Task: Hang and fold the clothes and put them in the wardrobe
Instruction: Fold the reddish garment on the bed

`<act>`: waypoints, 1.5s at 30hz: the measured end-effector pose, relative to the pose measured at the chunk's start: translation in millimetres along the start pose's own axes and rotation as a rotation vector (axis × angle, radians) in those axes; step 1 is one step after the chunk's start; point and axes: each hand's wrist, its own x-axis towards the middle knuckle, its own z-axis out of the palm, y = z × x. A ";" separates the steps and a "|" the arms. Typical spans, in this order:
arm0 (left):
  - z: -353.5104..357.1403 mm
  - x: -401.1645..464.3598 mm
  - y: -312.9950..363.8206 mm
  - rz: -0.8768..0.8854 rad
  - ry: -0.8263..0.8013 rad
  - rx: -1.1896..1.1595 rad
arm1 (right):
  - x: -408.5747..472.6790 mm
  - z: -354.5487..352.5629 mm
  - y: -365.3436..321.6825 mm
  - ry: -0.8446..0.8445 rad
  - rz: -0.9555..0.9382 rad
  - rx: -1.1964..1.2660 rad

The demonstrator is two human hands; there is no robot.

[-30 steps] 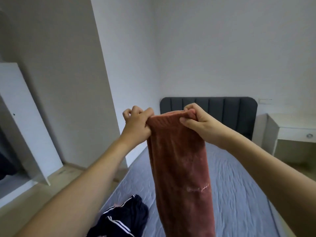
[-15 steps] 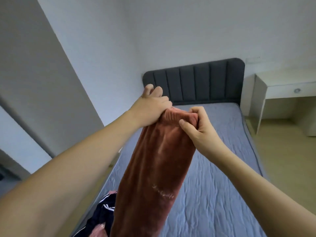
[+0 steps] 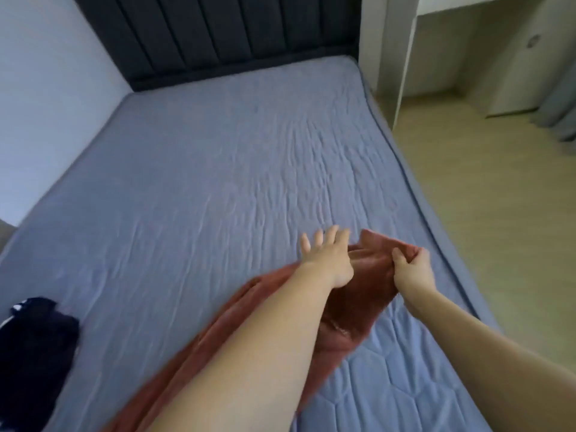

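You hold the garment [image 3: 349, 313], a rust-red plush piece, low over the bed [image 3: 218, 182], near its right edge; its length runs back toward you under your left forearm. Judgement: you are laying it out flat on the sheet so it can be folded, and the open mattress gives the room for that

Right hand [image 3: 413, 269]: fingers curled, thumb on the near side, pinching a bunched top edge of the garment. This grip likely anchors the end while the rest settles

Left hand [image 3: 328, 260]: fingers [image 3: 332, 236] straight and spread wide, reaching forward past the cloth. The heel of the hand lies at or over the fabric; you cannot tell from this view whether the thumb catches any of it. Judgement: placed to press or smooth

Dark clothes [image 3: 34, 338] with white trim sit at the bed's left edge, well apart, not yet handled

Wardrobe not in view
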 end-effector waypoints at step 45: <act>169.6 148.4 -71.5 -0.095 0.727 0.240 | 115.8 71.9 123.9 -0.012 -0.334 0.688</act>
